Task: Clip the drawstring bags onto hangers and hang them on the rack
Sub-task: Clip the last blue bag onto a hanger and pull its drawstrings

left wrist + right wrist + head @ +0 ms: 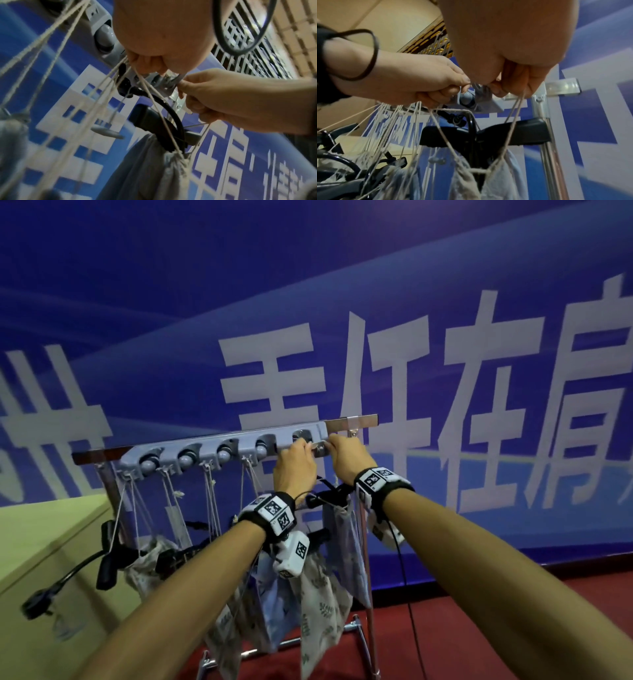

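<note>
Both hands up at the rack point(352, 421): left hand point(295, 465) and right hand point(347, 456) each pinch the cords point(513, 115) of a drawstring bag point(339, 537) dangling just below it.

Blue banner point(171, 302) (w/ white lettering), cabinet point(51, 542).

— Where do the hands sit on the metal garment rack point(352, 421)?
— Side by side at the right end of the grey plastic clip strip with ball holders point(205, 451) fixed along the rack's top bar: left hand point(295, 465), then right hand point(347, 458) just beside it.
— And below?
— The pale cloth drawstring bag point(337, 537) hangs under both hands on cords point(513, 117), with the black plastic clip hanger point(488, 135) at its mouth. Other patterned cloth bags point(318, 607) hang leftward along the strip.
</note>
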A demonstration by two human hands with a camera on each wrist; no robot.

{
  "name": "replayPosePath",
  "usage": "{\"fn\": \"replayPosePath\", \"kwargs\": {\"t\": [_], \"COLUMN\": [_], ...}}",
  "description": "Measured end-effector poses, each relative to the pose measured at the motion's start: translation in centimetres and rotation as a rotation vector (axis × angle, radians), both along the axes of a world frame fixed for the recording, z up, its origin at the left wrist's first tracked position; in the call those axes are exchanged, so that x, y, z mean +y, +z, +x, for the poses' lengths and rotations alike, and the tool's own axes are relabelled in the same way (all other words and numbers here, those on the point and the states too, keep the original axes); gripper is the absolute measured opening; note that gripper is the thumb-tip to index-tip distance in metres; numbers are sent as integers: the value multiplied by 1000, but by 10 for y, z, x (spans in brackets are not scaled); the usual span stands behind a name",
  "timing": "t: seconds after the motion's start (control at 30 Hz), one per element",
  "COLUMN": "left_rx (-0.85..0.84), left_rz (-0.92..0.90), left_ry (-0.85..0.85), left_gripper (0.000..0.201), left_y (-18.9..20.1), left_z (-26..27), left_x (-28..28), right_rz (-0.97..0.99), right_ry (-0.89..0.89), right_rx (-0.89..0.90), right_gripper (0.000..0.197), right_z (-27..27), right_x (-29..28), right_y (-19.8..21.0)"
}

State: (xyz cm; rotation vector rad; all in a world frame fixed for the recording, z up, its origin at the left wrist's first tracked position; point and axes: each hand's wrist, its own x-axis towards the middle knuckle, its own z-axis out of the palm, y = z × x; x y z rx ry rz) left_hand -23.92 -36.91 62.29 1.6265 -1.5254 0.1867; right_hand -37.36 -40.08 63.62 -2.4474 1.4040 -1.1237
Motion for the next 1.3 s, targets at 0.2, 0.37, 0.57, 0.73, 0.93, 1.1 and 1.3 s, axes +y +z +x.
{"fn": "replayPosePath", "kwargs": {"t": [0.2,0.37,0.57,0.73,0.93,1.1,1.3], "left_rx": [30,89,107,65,52,225,135], "left_rz": [58,37,61,135,230,256,114], "left_ry": [-261,-331,-356,-344,-344,-417,-374], "left_gripper": [29,27,39,38,37,27,25], "left_y": [-34,-34,-38,-34,-26,-22,1], "left_z": [8,5,2,5,9,23,58], "left_x": [3,10,7,6,13,35,103], "right_rz": [56,44,72,141,353,447,402], "right_ry": [160,248,92,28,141,78,41], "right_rx": [-168,-339,-51,0,-384,-415,-379], "right_gripper": [22,37,21,25,35,26,47], "right_z": [2,-1,4,-1,7,7,2], "right_x": [4,20,23,27,39,50,99], "right_y": [-40,-47,-38,-26,-28,-34,-29]}}
